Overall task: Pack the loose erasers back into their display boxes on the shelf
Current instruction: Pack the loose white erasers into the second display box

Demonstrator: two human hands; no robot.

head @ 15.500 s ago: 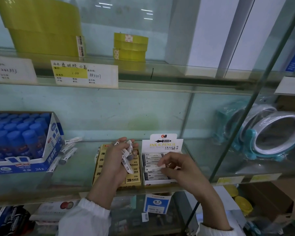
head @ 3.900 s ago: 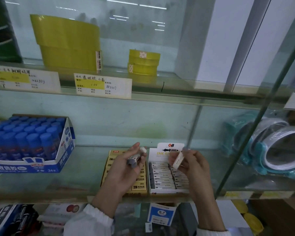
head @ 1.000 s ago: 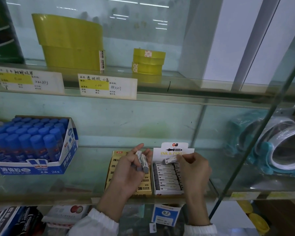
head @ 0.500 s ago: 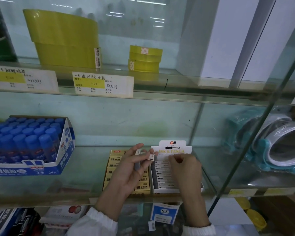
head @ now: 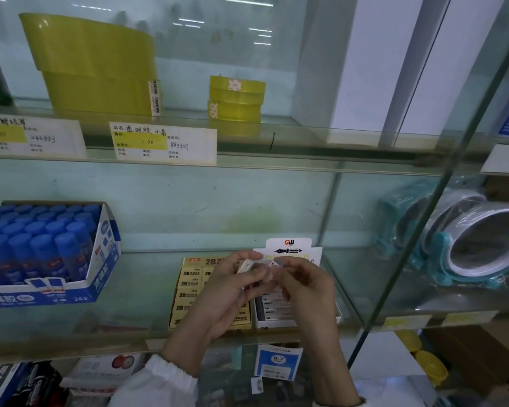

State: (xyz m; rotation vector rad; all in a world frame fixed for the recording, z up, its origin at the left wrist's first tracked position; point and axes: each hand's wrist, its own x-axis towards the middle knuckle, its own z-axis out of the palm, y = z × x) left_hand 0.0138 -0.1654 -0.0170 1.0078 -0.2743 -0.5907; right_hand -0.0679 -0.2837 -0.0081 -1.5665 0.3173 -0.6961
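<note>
Over the glass shelf, my left hand grips a loose white eraser between thumb and fingers. My right hand meets it from the right, its fingertips pinching another small eraser where the two hands touch. Below the hands stands the white ink-and-pencil eraser display box, its rows of erasers partly hidden by my right hand. To its left lies the yellow 2B eraser box, partly covered by my left hand.
A blue glue-stick box stands at the left of the shelf. Yellow tape rolls sit on the shelf above, behind price labels. Teal-framed mirrors lie behind a glass divider on the right.
My right hand has lifted from the white box and come up to my left hand. Both hands now meet above the boxes, holding erasers.
</note>
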